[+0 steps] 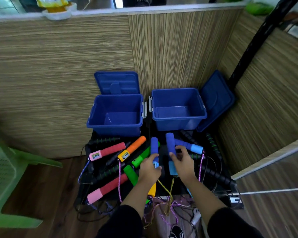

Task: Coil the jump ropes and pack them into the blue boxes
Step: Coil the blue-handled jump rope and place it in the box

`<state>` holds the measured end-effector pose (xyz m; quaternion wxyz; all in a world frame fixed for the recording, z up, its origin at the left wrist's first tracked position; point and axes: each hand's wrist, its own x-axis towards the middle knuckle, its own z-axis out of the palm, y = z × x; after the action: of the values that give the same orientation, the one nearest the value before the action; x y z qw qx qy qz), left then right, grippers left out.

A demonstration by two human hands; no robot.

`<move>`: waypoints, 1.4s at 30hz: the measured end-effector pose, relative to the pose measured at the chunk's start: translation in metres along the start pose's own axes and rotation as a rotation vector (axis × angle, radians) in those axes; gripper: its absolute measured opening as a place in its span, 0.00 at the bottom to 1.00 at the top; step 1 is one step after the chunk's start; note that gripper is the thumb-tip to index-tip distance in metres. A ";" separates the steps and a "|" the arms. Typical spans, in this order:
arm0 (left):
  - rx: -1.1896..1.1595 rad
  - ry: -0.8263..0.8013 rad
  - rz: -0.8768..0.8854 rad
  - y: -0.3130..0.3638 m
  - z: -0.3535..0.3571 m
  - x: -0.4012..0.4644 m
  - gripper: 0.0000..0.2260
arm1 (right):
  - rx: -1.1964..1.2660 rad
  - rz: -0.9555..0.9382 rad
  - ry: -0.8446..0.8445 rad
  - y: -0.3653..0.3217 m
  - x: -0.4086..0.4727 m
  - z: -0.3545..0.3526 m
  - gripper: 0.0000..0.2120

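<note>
Wood-grain wall panels [58, 66] form the corner ahead of me, and a green plastic chair [5, 169] stands at my left on the dark wood floor. A black table [212, 170] sits in the corner. At its far edge are two blue boxes side by side, both open and empty: the left blue box [115, 114] with its lid [117, 82] propped upright behind it against the wall, the right blue box [178, 108] with its lid [215, 98] leaning at its right side. Nearer to me the table is heaped with jump ropes, uncoiled and tangled: a red-and-pink handle [108, 187] at front left, another red handle [108, 150] with a counter display behind it, an orange handle [133, 147] with a yellow counter end, green handles [141, 156] in the middle, black ridged handles [215, 174] along the right side. Cords hang off the near edge, purple and yellow ones [169, 194] knotted together between my forearms. My left hand [150, 168] curls round the lower end of a blue handle [154, 146], which points up and away toward the boxes. My right hand [182, 162] pinches a second blue handle [170, 143] with thumb and fingertips, its light-blue end below my palm. A third blue handle [187, 146] lies just beside it, to the right. Nothing is packed yet.
</note>
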<state>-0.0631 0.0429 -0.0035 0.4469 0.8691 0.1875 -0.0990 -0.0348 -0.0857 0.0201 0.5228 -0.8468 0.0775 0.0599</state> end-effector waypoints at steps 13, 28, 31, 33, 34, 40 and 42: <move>-0.463 -0.011 -0.086 0.037 -0.002 -0.002 0.15 | 0.220 0.081 -0.158 -0.008 0.010 -0.011 0.13; -0.652 -0.201 -0.154 0.041 -0.023 -0.008 0.14 | 0.305 0.202 -0.441 -0.023 0.015 -0.022 0.23; -0.119 -0.097 0.151 0.029 -0.033 -0.003 0.20 | 0.260 0.181 -0.489 -0.019 0.018 -0.023 0.27; 0.425 -0.001 0.362 0.021 -0.040 0.005 0.32 | 0.225 0.181 -0.516 -0.022 0.018 -0.024 0.27; 0.640 0.033 0.444 0.020 -0.044 0.009 0.36 | 0.216 0.191 -0.533 -0.024 0.017 -0.025 0.28; 0.977 0.016 0.909 0.021 -0.065 0.028 0.30 | 0.175 0.178 -0.620 -0.030 0.018 -0.030 0.28; 0.919 0.058 0.930 0.015 -0.066 0.030 0.28 | 0.171 0.159 -0.596 -0.030 0.019 -0.031 0.27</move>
<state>-0.0294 0.0958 0.0358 0.0206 0.9643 -0.2575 0.0582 -0.0097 -0.1016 0.0571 0.5856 -0.7362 -0.0084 0.3392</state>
